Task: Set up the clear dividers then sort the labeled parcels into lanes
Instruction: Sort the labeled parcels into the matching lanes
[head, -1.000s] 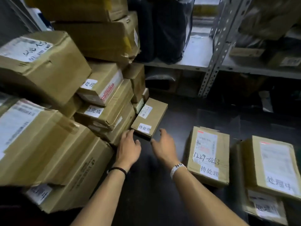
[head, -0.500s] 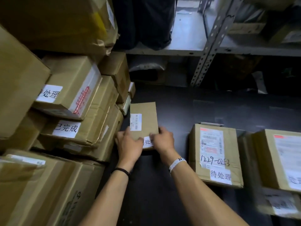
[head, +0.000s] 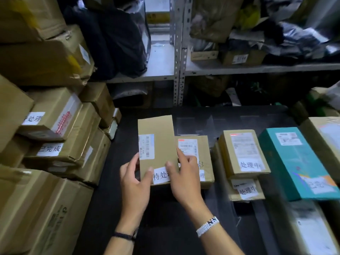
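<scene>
held: flat brown cardboard parcel (head: pixel 158 129), lifted off the dark bench (head: pixel 127 129), long axis pointing away, white handwritten label (head: pixel 161 176) at its near end
left hand: (head: pixel 135 183) thumb on the top face beside the label, fingers (head: pixel 135 160) round the left edge, pinching the parcel
right hand: (head: pixel 184 179) thumb on the top face, fingers (head: pixel 181 153) along the right edge, also pinching it
edges: the parcel's right edge overlaps the brown carton with printed slip (head: pixel 200 162) in view, cannot tell if they touch; its left edge is well apart from the stack of brown cartons (head: pixel 60 137)
open room: a bare bench strip runs between that stack and the held parcel, back to the grey metal rack (head: pixel 177 52); only narrow gaps between the cartons on the right
dividers: faint clear panels (head: pixel 209 123) upright behind the cartons, count cannot be told
count, right side: 1 brown carton with slip, 2 small brown cartons (head: pixel 242 153) one atop the other, 1 teal box (head: pixel 294 162), 1 brown carton at the frame edge (head: pixel 325 133), 1 blurred carton (head: pixel 303 229) nearest
count, left stack: more than 6, exact number unclear
</scene>
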### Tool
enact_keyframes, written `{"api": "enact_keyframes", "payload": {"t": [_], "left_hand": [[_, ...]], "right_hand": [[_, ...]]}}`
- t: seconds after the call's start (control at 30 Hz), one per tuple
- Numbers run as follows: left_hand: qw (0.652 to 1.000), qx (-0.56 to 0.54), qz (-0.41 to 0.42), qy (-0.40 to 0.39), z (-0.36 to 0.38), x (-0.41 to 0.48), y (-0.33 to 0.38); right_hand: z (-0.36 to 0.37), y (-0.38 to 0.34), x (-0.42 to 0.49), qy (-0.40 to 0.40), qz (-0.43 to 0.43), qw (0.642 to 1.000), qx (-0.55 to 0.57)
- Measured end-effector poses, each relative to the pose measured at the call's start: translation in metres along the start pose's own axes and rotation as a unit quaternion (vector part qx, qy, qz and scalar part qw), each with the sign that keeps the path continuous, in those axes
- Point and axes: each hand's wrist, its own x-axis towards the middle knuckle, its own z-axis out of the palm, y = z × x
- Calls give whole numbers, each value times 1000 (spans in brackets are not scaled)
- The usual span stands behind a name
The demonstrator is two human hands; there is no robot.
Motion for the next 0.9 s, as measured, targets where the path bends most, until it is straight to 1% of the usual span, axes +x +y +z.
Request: {"api": "enact_keyframes", "payload": {"t": [0.1, 0.23, 0.47, 0.63, 0.77, 0.9], "left_hand": [[1000, -15, -10, 16, 8, -48, -5], [999, -9, -34, 28, 9, -99, -16], [998, 19, -59, 2, -6, -170, -44], [996, 41, -53, -52, -12, -197, -69], [989, 74, -53, -114, 0, -197, -87], [980, 116, -54, -155, 14, -195, -94]], "right_hand": [[-19, 23, -31, -14, -1, 1000, -7], [-26, 51, -77, -28, 1, 1000, -7], [-22, 83, -154, -24, 43, 999, -19], [-12, 101, -193, -4, 112, 992, -50], [-5, 115, -202, 20, 160, 983, -91], [1, 126, -205, 1, 147, 979, -143]]}}
